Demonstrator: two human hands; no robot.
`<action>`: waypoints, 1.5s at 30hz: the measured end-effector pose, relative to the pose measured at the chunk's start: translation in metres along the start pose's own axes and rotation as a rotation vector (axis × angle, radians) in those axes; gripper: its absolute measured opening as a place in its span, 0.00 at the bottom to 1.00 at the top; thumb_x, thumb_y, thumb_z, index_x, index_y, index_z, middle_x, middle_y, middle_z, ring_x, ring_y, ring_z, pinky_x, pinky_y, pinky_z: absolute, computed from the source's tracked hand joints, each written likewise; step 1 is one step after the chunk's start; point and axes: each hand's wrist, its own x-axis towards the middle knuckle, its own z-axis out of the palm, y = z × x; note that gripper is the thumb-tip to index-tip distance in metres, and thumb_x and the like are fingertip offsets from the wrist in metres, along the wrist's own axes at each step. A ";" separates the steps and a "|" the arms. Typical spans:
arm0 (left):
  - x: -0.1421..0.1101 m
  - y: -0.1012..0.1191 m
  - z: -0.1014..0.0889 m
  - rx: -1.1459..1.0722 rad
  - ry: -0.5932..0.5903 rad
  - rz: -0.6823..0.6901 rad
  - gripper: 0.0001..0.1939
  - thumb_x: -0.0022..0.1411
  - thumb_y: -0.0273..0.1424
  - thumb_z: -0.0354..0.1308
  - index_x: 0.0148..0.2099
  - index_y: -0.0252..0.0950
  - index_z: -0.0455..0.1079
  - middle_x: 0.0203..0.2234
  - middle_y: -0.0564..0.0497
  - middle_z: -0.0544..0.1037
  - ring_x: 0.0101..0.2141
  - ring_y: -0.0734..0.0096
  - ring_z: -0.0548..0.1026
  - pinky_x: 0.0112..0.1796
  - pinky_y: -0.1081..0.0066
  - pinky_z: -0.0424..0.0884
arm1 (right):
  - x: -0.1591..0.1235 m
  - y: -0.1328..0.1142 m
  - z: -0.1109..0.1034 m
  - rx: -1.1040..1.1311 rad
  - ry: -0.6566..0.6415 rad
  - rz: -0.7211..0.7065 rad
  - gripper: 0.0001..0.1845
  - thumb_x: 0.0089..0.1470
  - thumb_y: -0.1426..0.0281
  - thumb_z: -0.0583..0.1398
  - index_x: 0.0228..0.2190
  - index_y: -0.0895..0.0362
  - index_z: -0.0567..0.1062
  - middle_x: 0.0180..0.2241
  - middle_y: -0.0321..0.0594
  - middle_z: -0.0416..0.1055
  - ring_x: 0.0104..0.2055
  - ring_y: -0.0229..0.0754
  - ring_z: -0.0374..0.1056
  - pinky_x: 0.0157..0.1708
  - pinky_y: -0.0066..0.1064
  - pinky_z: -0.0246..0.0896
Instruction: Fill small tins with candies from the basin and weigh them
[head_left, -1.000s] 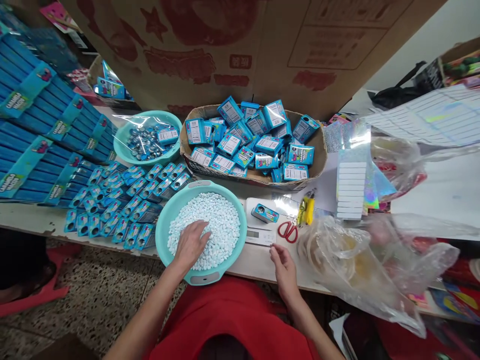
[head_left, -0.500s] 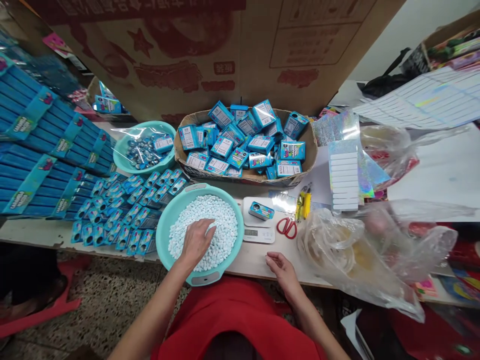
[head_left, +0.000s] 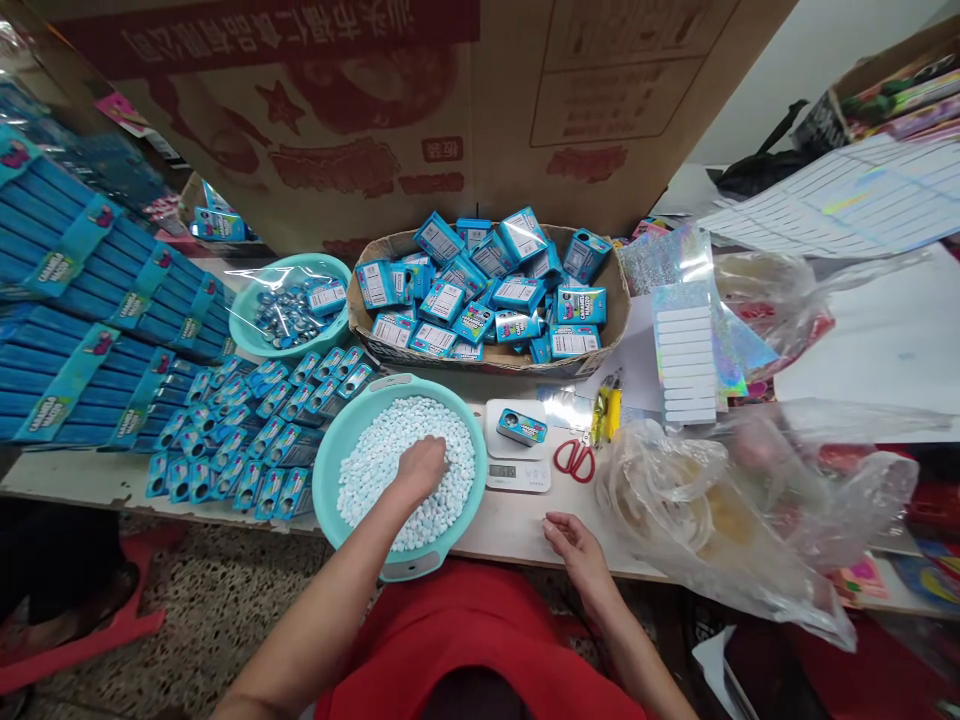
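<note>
My left hand (head_left: 421, 470) is down in a turquoise basin (head_left: 328, 500) of small white candies (head_left: 390, 425). Its fingers are curled and closed among the candies, their tips hidden. Over the table's front edge rests my right hand (head_left: 576, 548), holding nothing, fingers loosely stretched and slightly apart. Between the basin and that hand stands a white kitchen scale (head_left: 529, 475) with a lit display. One blue box (head_left: 521, 427) with a round hole in its end lies on the scale's plate.
Red-handled scissors (head_left: 575, 460) and a yellow cutter (head_left: 613, 412) lie right of the scale. Filled plastic bags (head_left: 697, 510) cover the right side. Behind are a carton tray (head_left: 487, 362) of blue boxes and a smaller basin (head_left: 251, 338). Rows of small boxes (head_left: 247, 430) stand left.
My left hand has moved right and slightly up within the basin, its fingers going from spread to curled in. My right hand has shifted slightly right. The view has tilted a little.
</note>
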 end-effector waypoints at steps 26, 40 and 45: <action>0.044 0.087 -0.030 -0.055 -0.009 0.348 0.15 0.51 0.20 0.52 0.42 0.38 0.69 0.35 0.49 0.73 0.36 0.65 0.71 0.35 0.71 0.63 | 0.003 0.001 -0.001 0.089 0.035 0.013 0.26 0.31 0.49 0.66 0.28 0.57 0.75 0.28 0.43 0.75 0.34 0.48 0.70 0.33 0.36 0.65; 0.051 0.083 -0.028 -0.225 0.056 0.414 0.13 0.53 0.22 0.53 0.41 0.38 0.70 0.35 0.51 0.74 0.35 0.69 0.72 0.36 0.73 0.65 | 0.010 -0.006 0.002 0.061 0.006 0.018 0.26 0.31 0.49 0.66 0.28 0.56 0.74 0.29 0.43 0.75 0.35 0.49 0.70 0.34 0.37 0.65; 0.037 0.042 -0.029 -0.345 0.085 0.174 0.11 0.60 0.28 0.48 0.43 0.39 0.69 0.33 0.53 0.76 0.27 0.73 0.73 0.32 0.73 0.66 | 0.013 -0.008 0.002 0.054 0.001 0.024 0.26 0.32 0.50 0.66 0.29 0.57 0.75 0.29 0.43 0.75 0.35 0.48 0.70 0.34 0.35 0.64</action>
